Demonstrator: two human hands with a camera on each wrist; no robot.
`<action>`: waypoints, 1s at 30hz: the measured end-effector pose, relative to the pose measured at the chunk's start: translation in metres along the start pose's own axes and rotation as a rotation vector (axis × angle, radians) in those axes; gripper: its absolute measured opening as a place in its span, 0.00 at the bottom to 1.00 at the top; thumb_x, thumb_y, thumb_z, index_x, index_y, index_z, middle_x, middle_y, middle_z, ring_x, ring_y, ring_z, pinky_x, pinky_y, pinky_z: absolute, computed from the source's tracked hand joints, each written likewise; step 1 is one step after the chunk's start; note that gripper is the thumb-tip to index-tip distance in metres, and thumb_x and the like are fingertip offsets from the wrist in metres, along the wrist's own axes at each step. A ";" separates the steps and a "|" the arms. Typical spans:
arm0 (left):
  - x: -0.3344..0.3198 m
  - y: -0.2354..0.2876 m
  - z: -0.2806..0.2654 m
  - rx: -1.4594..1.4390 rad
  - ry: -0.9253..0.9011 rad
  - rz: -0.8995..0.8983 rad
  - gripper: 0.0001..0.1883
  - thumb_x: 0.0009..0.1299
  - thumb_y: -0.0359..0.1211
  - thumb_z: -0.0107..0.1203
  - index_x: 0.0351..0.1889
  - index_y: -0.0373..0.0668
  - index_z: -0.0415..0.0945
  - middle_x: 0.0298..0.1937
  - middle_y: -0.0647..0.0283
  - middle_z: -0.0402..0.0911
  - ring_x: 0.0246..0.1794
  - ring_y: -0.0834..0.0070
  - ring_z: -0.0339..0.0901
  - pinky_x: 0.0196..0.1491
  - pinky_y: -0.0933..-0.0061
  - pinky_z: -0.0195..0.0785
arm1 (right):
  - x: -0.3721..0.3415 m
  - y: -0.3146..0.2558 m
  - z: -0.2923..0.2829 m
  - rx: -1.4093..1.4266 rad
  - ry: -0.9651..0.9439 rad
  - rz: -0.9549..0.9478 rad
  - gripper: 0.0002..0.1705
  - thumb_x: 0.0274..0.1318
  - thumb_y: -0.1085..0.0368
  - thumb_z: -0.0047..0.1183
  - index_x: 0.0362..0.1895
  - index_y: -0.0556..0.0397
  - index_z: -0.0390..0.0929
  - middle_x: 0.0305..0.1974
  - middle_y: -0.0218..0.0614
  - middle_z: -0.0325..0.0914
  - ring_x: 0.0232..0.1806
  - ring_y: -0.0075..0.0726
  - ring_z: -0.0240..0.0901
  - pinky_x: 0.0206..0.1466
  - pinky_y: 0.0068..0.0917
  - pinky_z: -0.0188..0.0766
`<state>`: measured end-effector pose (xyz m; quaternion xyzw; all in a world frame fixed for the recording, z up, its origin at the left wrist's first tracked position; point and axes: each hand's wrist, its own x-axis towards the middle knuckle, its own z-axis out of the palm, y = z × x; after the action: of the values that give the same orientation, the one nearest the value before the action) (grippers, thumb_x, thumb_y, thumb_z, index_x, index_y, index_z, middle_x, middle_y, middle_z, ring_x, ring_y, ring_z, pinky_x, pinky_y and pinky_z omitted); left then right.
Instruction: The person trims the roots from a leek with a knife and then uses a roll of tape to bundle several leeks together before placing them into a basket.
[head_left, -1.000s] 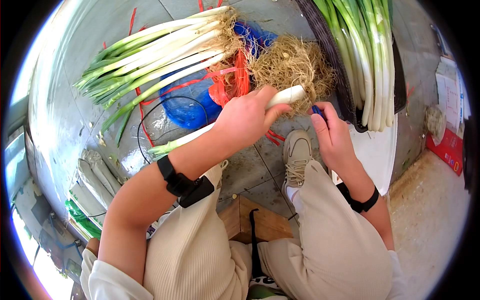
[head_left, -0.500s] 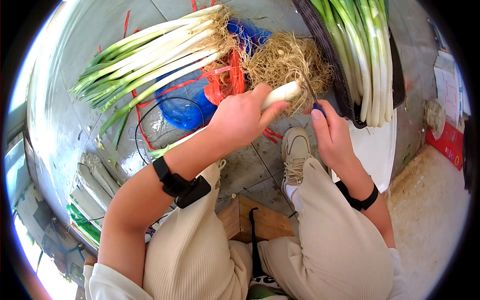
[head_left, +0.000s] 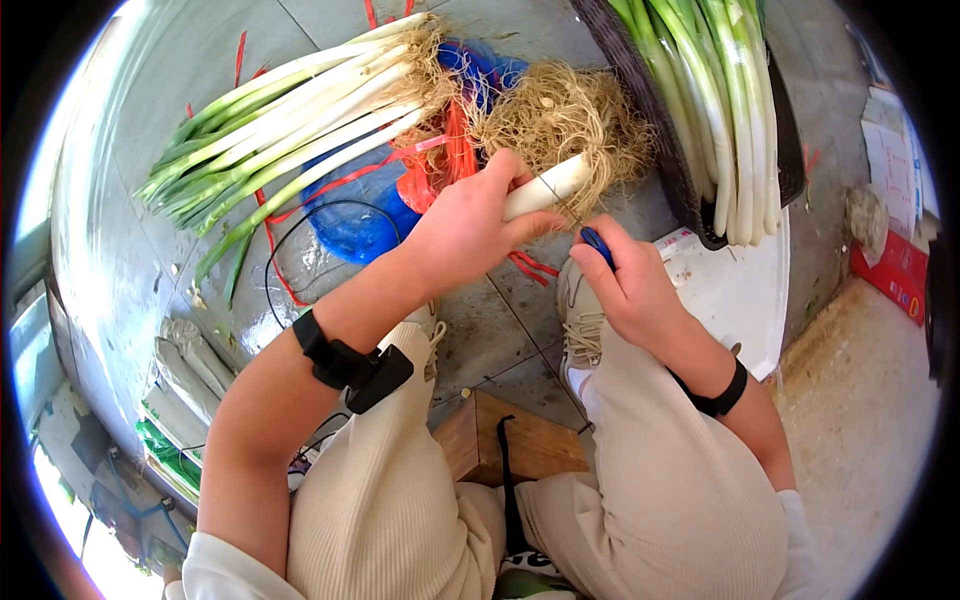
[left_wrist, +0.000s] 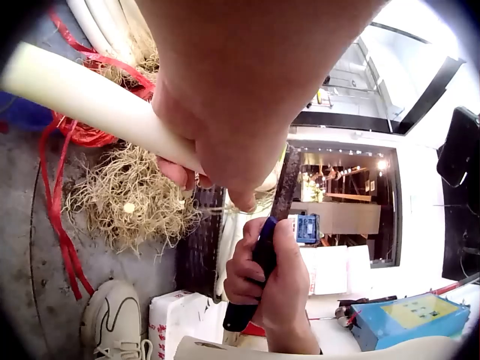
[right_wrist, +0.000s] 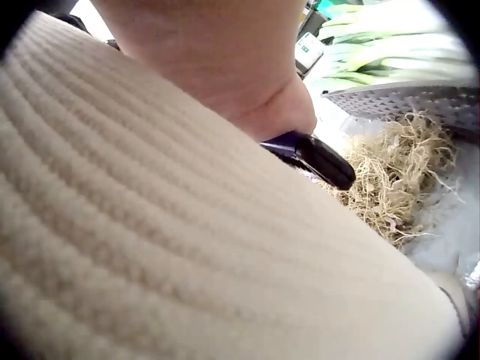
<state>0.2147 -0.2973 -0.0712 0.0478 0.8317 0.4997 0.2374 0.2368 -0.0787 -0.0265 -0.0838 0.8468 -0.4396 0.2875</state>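
Observation:
In the head view my left hand (head_left: 468, 215) grips the white shaft of a leek (head_left: 552, 188), its root end pointing right. My right hand (head_left: 642, 290) holds a knife by its blue-and-black handle (head_left: 597, 244). The thin blade overlaps the leek's white end in this view. From the left wrist, the dark-stained blade (left_wrist: 286, 184) points up beside my left fingers, and the right fingers are curled round the handle. The right wrist view shows the handle's dark butt (right_wrist: 326, 161) sticking out of the hand, with a trouser leg covering much of the picture.
A heap of cut roots (head_left: 565, 115) lies on the tiled floor just beyond the leek. Untrimmed leeks (head_left: 320, 95) are piled at left, near red plastic ties (head_left: 455, 140) and a blue bag (head_left: 350, 225). At right, a dark crate (head_left: 672, 170) holds trimmed leeks, above a white tray (head_left: 745, 295).
My right hand has come left and nearer my body, drawing the knife from beyond the leek's root end to across its white part. My left hand and the leek have shifted slightly left.

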 end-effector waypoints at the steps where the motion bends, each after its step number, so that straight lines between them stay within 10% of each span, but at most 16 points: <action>1: 0.001 -0.002 0.000 -0.017 0.010 0.038 0.22 0.70 0.46 0.64 0.46 0.37 0.72 0.37 0.53 0.82 0.32 0.63 0.81 0.38 0.63 0.73 | 0.000 0.001 0.000 -0.007 0.002 0.000 0.16 0.70 0.55 0.51 0.45 0.58 0.71 0.25 0.47 0.75 0.25 0.55 0.75 0.29 0.40 0.67; 7: 0.005 0.001 -0.014 0.010 -0.096 -0.037 0.20 0.77 0.46 0.55 0.36 0.37 0.76 0.31 0.61 0.80 0.28 0.71 0.76 0.37 0.69 0.71 | -0.003 0.006 -0.006 0.056 0.013 -0.023 0.13 0.69 0.57 0.53 0.43 0.55 0.72 0.24 0.43 0.74 0.24 0.48 0.74 0.29 0.37 0.67; 11: 0.011 -0.007 -0.022 -0.269 -0.332 -0.181 0.21 0.76 0.49 0.54 0.46 0.39 0.77 0.28 0.60 0.80 0.29 0.71 0.79 0.34 0.67 0.73 | -0.008 0.010 -0.006 0.056 -0.018 -0.097 0.13 0.68 0.57 0.54 0.42 0.54 0.73 0.23 0.41 0.74 0.23 0.45 0.74 0.28 0.36 0.68; 17: 0.017 -0.020 -0.011 -0.304 -0.163 0.005 0.20 0.72 0.42 0.63 0.48 0.38 0.70 0.29 0.66 0.81 0.31 0.82 0.76 0.34 0.76 0.68 | -0.009 0.018 0.000 0.026 -0.078 -0.133 0.13 0.67 0.57 0.55 0.42 0.53 0.73 0.23 0.40 0.73 0.21 0.46 0.73 0.27 0.36 0.68; 26: 0.021 -0.014 -0.021 0.030 -0.039 -0.182 0.23 0.69 0.44 0.66 0.52 0.38 0.75 0.27 0.66 0.78 0.27 0.82 0.71 0.32 0.74 0.65 | -0.008 0.033 0.009 -0.021 -0.152 -0.050 0.15 0.69 0.55 0.53 0.43 0.55 0.73 0.25 0.47 0.75 0.26 0.58 0.74 0.30 0.41 0.68; 30: 0.025 -0.046 -0.009 -0.029 0.118 -0.071 0.24 0.76 0.43 0.58 0.60 0.35 0.67 0.24 0.69 0.75 0.26 0.82 0.68 0.31 0.75 0.62 | -0.006 0.043 0.013 0.039 -0.102 -0.015 0.13 0.71 0.57 0.48 0.44 0.53 0.74 0.23 0.40 0.71 0.22 0.40 0.68 0.29 0.34 0.64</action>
<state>0.1958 -0.3193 -0.1158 -0.0146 0.8380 0.5050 0.2061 0.2543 -0.0595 -0.0639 -0.1068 0.8217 -0.4534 0.3284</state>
